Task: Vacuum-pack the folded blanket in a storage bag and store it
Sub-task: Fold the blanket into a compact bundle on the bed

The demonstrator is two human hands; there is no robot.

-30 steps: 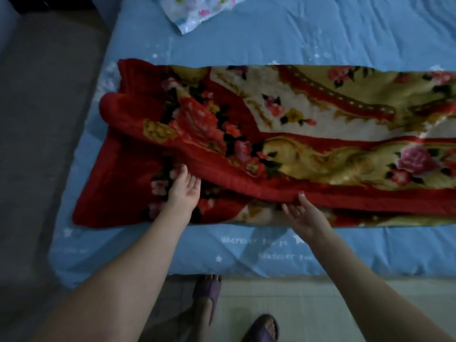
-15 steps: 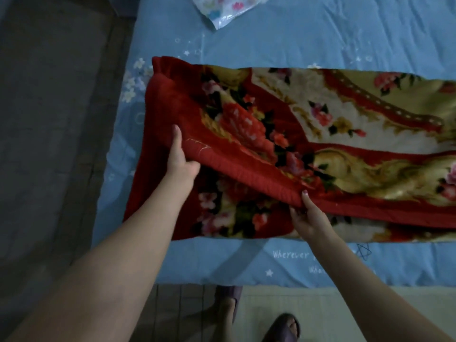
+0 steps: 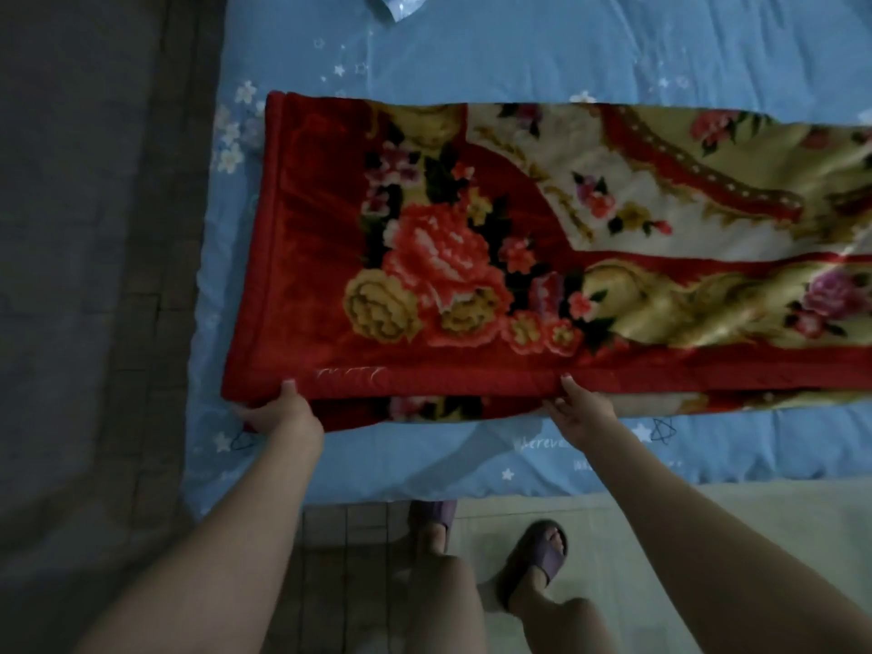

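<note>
The blue star-printed bedsheet [image 3: 566, 44] fills the upper part of the view, with grey floor at 9 o'clock and pale tiles at 6 o'clock. Across the sheet, from 9 o'clock out past the 3 o'clock edge, lies the red floral blanket [image 3: 472, 257], a long band whose top layer is flat, its near red hem running almost level with the layer beneath.

That is the change: a second ago this top layer was rumpled and pushed back, with a wide strip of the lower layer bare along the near side; half a second ago it was lifted in a ridge. Now it is drawn toward the person and spread smooth, with only a thin strip of the under layer showing at 6 o'clock. The lengthwise fold looks nearly squared, so I judge the next work is folding the long band shorter before any bagging.

A corner of pale plastic [image 3: 401, 4] peeks in at 12 o'clock, possibly the storage bag; I cannot tell.

The left hand [image 3: 278, 410] grips the near left corner, thumb on top of the hem. The right hand [image 3: 582, 410] pinches the hem further along, thumb on top. Two feet in purple slippers [image 3: 538, 554] stand at 6 o'clock.
</note>
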